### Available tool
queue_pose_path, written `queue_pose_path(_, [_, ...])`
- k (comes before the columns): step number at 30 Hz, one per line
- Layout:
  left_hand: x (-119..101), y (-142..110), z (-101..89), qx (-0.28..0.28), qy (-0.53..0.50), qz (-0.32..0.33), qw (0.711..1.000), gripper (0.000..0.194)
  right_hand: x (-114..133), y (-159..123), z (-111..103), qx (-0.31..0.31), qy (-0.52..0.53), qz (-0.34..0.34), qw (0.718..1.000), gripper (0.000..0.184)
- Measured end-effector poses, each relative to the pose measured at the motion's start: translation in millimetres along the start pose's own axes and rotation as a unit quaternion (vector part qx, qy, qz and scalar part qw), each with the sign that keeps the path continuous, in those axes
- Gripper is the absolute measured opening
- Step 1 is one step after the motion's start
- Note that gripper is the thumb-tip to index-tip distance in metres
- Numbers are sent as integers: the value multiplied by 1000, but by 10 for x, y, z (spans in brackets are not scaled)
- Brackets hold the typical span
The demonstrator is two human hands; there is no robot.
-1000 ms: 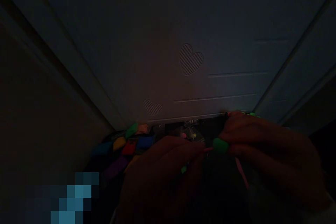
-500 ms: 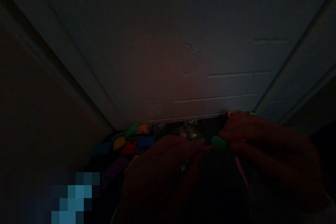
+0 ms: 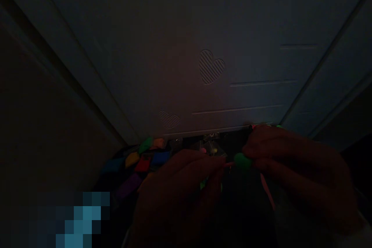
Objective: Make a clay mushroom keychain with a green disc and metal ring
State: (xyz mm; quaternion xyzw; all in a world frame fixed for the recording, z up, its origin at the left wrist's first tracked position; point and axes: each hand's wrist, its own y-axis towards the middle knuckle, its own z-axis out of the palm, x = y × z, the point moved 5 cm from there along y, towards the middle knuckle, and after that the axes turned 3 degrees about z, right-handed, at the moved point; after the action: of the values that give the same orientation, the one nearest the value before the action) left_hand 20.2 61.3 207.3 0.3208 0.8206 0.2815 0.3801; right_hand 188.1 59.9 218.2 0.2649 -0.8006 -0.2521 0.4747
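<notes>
The picture is very dark. My right hand (image 3: 296, 170) pinches a small green lump (image 3: 243, 161), which looks like modelling clay, by its right side. A thin pinkish piece (image 3: 229, 164) joins the lump's left side to the fingertips of my left hand (image 3: 180, 190), which are closed on it. Whether it is a stick or a strand I cannot tell. Bits of bright green (image 3: 203, 183) show behind my left fingers. Below my right hand slants a slim pink strip (image 3: 267, 190), perhaps a tool, apart from the fingers.
Several coloured packets lie at the left, among them a red packet (image 3: 143, 163), a blue packet (image 3: 161, 158) and a purple packet (image 3: 128, 186). Small clear bags (image 3: 213, 148) lie behind my hands. A pale panel (image 3: 174, 66) with embossed hearts rises at the back.
Both hands stay almost in place. The green lump looks slightly rounder, with its visible outline a little changed between the fingers.
</notes>
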Motion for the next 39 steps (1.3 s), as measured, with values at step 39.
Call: queue_pose_path(39, [187, -22, 216, 9, -299, -322, 898, 4, -108, -6, 128, -52, 77, 113, 989, 23])
